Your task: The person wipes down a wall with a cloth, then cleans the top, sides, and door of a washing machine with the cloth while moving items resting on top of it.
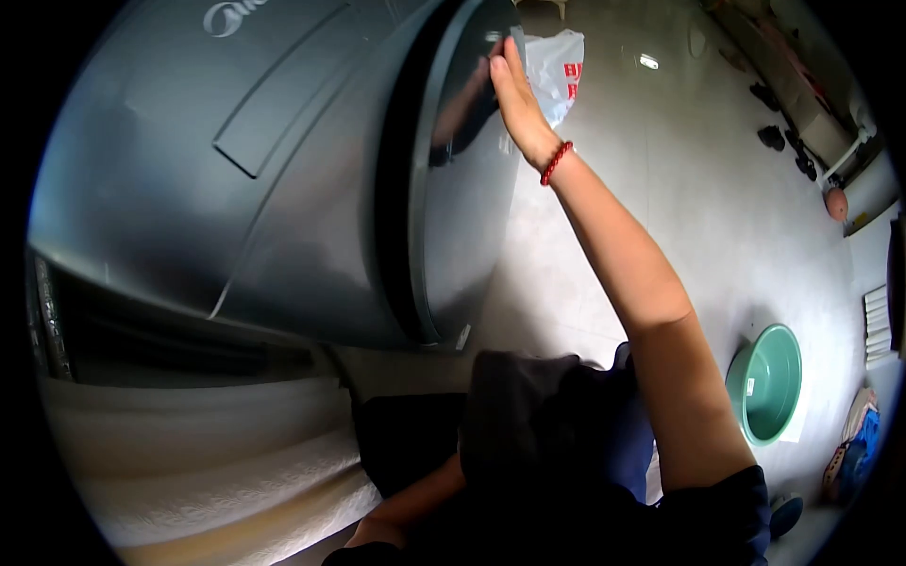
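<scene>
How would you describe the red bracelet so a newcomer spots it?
Start with the big grey appliance filling the upper left, then find the right hand against it. The red bracelet circles that arm at the wrist; its beads set it apart from the flat red lettering on the white plastic bag.

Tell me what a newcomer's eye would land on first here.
Probably the big grey appliance filling the upper left, with the person's right hand laid against its glossy dark front panel. The red bracelet on that wrist stands out next. Then comes the green basin on the pale floor at the right.
</scene>
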A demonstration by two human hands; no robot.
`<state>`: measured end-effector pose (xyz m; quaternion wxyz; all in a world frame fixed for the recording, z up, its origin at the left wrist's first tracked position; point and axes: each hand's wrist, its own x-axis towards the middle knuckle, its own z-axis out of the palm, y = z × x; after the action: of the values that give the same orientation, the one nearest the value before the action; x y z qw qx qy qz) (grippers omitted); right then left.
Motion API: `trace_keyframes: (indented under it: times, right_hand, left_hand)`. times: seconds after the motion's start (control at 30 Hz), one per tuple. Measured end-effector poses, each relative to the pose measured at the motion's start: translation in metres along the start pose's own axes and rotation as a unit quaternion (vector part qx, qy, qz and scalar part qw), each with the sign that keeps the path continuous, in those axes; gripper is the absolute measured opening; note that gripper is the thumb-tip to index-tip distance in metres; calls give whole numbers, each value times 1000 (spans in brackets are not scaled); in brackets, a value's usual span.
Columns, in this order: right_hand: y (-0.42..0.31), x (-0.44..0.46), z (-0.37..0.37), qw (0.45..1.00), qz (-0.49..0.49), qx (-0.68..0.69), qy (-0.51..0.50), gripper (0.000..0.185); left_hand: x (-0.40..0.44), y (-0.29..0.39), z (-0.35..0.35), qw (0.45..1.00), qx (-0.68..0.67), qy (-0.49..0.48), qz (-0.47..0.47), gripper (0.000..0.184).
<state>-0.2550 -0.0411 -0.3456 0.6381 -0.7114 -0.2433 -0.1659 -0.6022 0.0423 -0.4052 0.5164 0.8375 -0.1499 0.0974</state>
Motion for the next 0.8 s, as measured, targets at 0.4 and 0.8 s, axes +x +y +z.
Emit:
trace_keyframes:
  times: [0.4,0.8]
  right_hand:
    - [24,-195,19,984,78,8,-157,82]
    - [-11,-207,-46,897,245,256,-263,100]
  left_hand:
    - [20,-61,5,995,-31,95,-29,59]
    - [75,-103,-5,998,43,45,27,56]
